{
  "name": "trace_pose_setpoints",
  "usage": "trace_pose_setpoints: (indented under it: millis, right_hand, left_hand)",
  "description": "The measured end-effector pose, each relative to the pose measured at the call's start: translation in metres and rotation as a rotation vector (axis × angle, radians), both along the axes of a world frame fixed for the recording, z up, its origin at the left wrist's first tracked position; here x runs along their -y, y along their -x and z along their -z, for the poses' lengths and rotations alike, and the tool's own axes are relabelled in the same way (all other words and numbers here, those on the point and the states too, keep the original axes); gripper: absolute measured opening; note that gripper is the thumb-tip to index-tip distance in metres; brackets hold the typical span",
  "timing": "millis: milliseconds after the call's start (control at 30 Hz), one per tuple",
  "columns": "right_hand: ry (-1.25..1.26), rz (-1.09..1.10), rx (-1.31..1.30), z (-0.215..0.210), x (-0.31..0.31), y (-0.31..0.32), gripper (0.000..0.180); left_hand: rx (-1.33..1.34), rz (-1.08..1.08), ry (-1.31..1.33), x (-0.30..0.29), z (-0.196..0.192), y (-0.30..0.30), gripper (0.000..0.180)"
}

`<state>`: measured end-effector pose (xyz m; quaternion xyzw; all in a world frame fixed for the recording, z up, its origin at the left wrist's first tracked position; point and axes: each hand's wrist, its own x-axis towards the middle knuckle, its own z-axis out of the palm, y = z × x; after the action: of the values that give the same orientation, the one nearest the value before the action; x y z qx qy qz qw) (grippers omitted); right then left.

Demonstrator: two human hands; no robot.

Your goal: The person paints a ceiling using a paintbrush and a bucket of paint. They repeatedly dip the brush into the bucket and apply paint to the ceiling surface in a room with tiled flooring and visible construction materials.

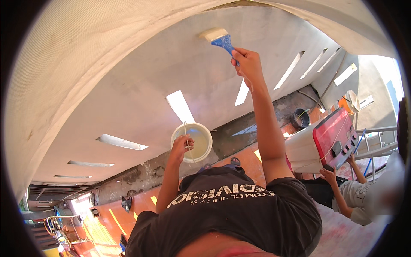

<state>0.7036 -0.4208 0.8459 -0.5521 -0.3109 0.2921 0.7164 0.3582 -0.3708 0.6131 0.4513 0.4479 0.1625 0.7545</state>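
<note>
I see a flat paintbrush with a blue plastic handle and pale bristles [219, 39] at the top of the picture, its bristles lying against the grey plastered ceiling surface [141, 81]. The right hand [247, 64] is closed around the lower end of the handle, and the arm is stretched up from the shoulder. The left hand [183, 143] is lower and to the left; its fingers are closed on the thin wire handle of a small round white plastic bucket [192, 141], which holds a pale yellowish liquid. The bucket hangs near the middle of the picture, well apart from the brush.

Below both arms I see the person's black T-shirt with white print [231, 210], filling the lower middle of the view. The ceiling has several narrow rectangular slots [180, 106] where bright light comes through.

On the right there is a white box with a red panel [329, 139], and another person in a light grey shirt [357, 195] reaches up with one hand to its lower edge. Behind this box a dark round bucket [301, 118] stands on an orange floor [239, 160]
</note>
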Motion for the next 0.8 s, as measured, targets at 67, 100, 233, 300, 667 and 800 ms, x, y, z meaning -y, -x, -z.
trace_pose_setpoints:
  millis: [67,100,233,300,667,800]
  right_hand:
    - [-0.007,0.081,-0.026,-0.026,0.003,0.005,0.029]
    - [-0.056,0.100,-0.032,-0.035,0.003,0.009,0.030]
    - [-0.074,0.185,-0.107,-0.035,0.004,0.017,0.031]
    - [-0.206,0.182,-0.078,-0.026,0.000,0.005,0.031]
    - [0.218,0.301,-0.064,0.225,-0.001,-0.054,0.027]
    - [0.468,0.238,-0.254,0.237,0.027,-0.067,0.021]
  left_hand:
    - [0.020,-0.017,0.013,0.002,0.001,0.000,0.023]
    - [0.015,-0.001,-0.017,0.003,0.001,0.000,0.023]
    - [-0.006,-0.040,0.009,0.007,0.000,-0.002,0.023]
    - [-0.014,-0.063,0.013,0.010,-0.001,-0.004,0.023]
    - [-0.001,-0.168,0.028,0.042,-0.005,-0.040,0.022]
    - [0.007,-0.210,0.027,0.054,-0.005,-0.051,0.022]
